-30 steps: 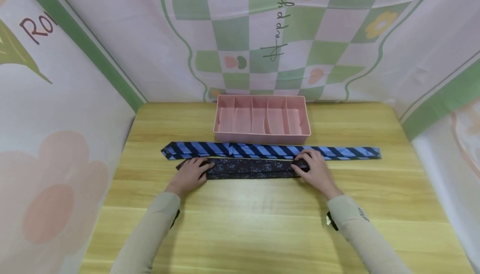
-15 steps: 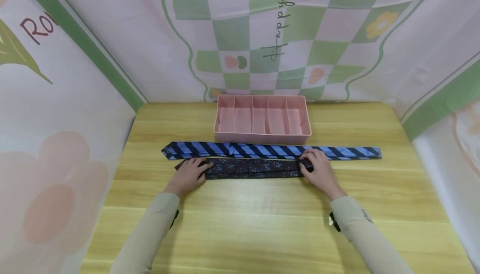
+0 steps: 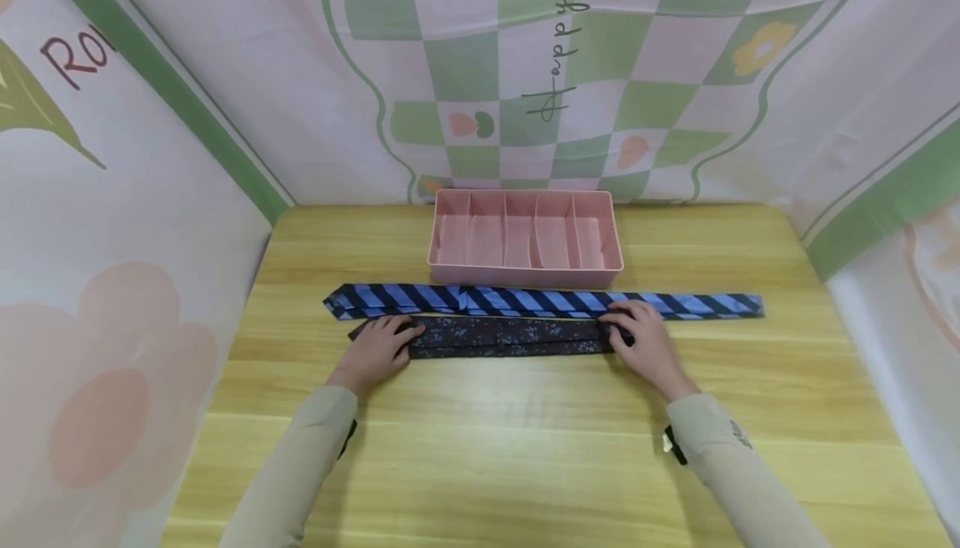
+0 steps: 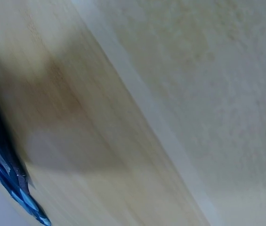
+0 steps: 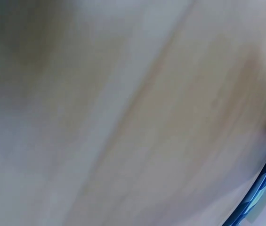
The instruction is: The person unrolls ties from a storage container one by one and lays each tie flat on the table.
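A dark necktie point(image 3: 480, 333) with a small blue floral pattern lies lengthwise across the table. My left hand point(image 3: 377, 354) rests on its left part, fingertips on the cloth and thumb by the near edge; a pointed end shows past the fingers. My right hand point(image 3: 647, 346) grips the right end, which forms a dark bunched or rolled lump between thumb and fingers, mostly hidden. Just behind lies a blue and navy striped necktie point(image 3: 525, 302), flat and longer to the right. The right fingertips come up against its near edge. Both wrist views show mainly blurred table.
Behind the ties stands a pink box point(image 3: 525, 274) divided into several compartments, near the back edge of the wooden table point(image 3: 495, 448). Printed cloth walls point(image 3: 555, 47) close off the back and both sides.
My right hand has slid a little to the right with the dark tie's end, so slightly more of the tie lies stretched out. The left hand has shifted barely leftward.
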### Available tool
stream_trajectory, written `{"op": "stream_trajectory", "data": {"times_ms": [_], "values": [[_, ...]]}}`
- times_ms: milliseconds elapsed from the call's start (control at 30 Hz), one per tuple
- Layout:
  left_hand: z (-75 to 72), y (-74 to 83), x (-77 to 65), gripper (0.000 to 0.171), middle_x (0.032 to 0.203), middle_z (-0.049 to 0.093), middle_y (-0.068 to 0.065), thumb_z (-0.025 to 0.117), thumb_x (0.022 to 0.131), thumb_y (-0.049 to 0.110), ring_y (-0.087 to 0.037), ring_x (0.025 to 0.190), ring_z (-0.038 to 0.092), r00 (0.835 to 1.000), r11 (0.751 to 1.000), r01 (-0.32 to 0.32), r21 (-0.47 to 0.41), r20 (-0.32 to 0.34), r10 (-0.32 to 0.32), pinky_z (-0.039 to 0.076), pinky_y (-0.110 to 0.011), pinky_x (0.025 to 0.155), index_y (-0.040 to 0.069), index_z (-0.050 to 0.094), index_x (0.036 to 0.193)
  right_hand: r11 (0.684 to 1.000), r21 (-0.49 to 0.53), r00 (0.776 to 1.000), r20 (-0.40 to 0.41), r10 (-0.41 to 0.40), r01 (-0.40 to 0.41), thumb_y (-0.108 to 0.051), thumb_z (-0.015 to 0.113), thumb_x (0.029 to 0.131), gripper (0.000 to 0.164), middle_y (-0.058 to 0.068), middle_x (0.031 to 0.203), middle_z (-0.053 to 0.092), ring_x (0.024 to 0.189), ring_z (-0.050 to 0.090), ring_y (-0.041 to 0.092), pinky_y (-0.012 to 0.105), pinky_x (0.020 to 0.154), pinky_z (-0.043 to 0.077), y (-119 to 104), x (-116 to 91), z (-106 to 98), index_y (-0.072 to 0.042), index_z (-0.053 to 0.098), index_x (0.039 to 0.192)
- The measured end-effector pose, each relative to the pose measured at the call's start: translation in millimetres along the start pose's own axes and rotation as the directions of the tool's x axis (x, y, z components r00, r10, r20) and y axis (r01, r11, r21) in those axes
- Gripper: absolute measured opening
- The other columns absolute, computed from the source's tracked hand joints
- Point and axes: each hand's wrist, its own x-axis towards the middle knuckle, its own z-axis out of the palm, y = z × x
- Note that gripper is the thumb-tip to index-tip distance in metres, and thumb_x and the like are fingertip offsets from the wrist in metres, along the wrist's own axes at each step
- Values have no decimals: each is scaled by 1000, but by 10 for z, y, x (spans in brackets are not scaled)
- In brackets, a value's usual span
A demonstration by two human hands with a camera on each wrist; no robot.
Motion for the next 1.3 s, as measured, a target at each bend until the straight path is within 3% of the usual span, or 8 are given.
{"op": "stream_trajectory", "data": {"times_ms": [133,400,567,867,1133,1300], "values": [[4,-24,-19,45,144,47,-8,46,97,27,-32,132,45,1000,1000,5,10,-14,-5,35,-52,113,27,47,142,998,1,998,24,60,-60,-5,67,79,15,23,111,61,108,51,43,58,99,37,4,-16,-27,-2,70,94],[-3,-47,-44,44,142,49,-10,48,97,24,-34,130,46,999,1000,-3,0,-35,3,39,-54,109,25,49,141,988,-12,985,71,156,-156,-12,77,75,26,25,113,59,110,49,45,60,98,38,31,-43,-64,-1,64,93],[6,-52,-40,44,142,48,-10,47,97,25,-33,130,46,999,1000,-3,9,-33,3,39,-53,109,25,48,141,991,-18,990,48,131,-130,-7,72,76,20,26,111,59,107,50,46,61,96,39,69,-54,-69,0,63,92],[9,-60,-48,45,143,48,-10,46,97,25,-33,130,46,1000,1000,4,8,-26,-4,39,-53,110,25,47,142,999,-34,1000,15,-4,4,-5,61,79,21,21,108,61,105,50,42,58,94,39,95,-77,-78,-2,71,97],[6,-51,-53,44,143,48,-10,46,97,25,-33,131,46,1000,1000,3,2,-29,-3,38,-54,110,24,47,142,999,-39,999,46,13,-12,0,64,78,19,21,108,62,106,51,42,60,96,39,94,-70,-102,-2,74,95],[-4,-47,-48,44,142,48,-10,46,97,25,-33,131,45,1000,1000,4,-5,-27,-4,38,-54,110,24,47,142,998,-50,999,44,25,-23,-5,73,74,20,20,109,62,107,51,41,59,96,39,101,-81,-114,-3,73,94]]}}
